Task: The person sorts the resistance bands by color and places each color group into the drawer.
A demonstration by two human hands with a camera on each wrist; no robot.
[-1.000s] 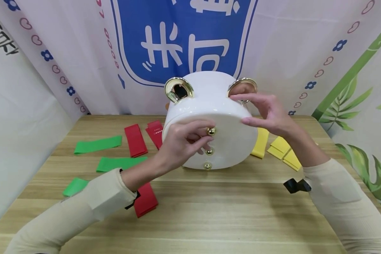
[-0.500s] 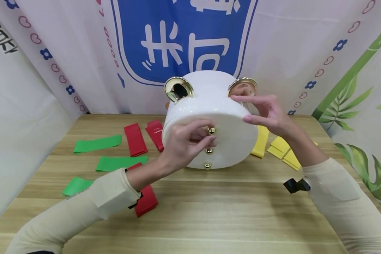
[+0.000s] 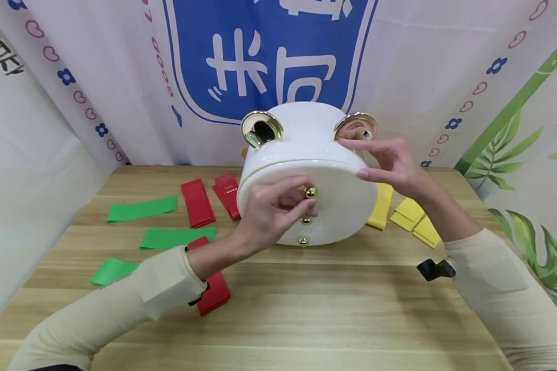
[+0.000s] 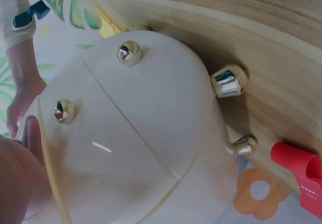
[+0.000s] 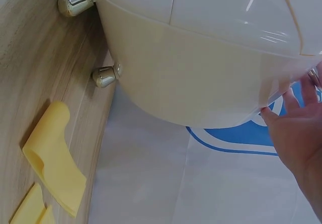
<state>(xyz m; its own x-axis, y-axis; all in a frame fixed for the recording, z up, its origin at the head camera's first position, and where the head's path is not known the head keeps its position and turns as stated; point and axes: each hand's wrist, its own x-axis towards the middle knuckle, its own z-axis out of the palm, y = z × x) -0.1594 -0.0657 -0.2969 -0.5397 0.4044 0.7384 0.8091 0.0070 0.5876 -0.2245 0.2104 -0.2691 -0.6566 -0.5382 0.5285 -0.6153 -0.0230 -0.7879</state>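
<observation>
In the head view, a white box [image 3: 345, 206] stands on the table, with two gold ears [image 3: 262, 130] on top and a column of gold knobs down its front. My left hand [image 3: 266, 211] pinches the upper knob [image 3: 310, 192] between thumb and forefinger. At the upper right, my right hand [image 3: 394, 162] holds the box's top edge, its thumb on the front rim and forefinger by the right ear [image 3: 358, 128]. Seams divide the front into drawers [image 4: 146, 98] in the left wrist view. Short gold feet [image 5: 104, 76] show in the right wrist view.
Green strips [image 3: 143, 208] and red strips [image 3: 197, 202] lie on the wooden table [image 3: 306, 314] left of the box. Yellow strips [image 3: 407, 214] lie on its right. A printed curtain [image 3: 399, 62] hangs behind the table's back edge.
Both hands keep their places on the box. My left hand has edged slightly right and its fingers have closed up a little. A thin gold line now shows along the front's upper rim.
</observation>
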